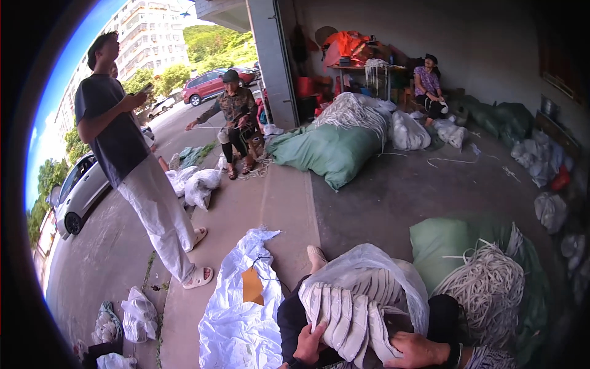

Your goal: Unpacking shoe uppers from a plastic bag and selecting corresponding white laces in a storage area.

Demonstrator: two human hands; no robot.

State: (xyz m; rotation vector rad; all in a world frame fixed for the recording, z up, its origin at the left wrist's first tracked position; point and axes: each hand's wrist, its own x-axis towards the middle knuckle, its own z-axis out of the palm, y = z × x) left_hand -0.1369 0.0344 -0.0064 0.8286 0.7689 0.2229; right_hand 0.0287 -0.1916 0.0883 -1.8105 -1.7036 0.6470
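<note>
On my lap lies a row of off-white, flat, folded fabric pieces [335,317], overlapping one another, partly inside a clear plastic bag [375,261]. My left hand [309,344] is closed on the left end of the row, thumb on top. At the right end, my right hand [418,350] pinches the edge of a piece; a dark band circles that wrist. The undersides of both hands are hidden. Close by on the right, a heap of white cord [485,286] spills over a green sack [439,246].
A white woven sack [236,320] with an orange-brown card [252,286] lies to my left. One person [132,123] stands at left; two others sit farther off [233,117] [428,83]. A large green sack [332,147] piled with white cord is ahead. Small bags [139,313] lie at lower left.
</note>
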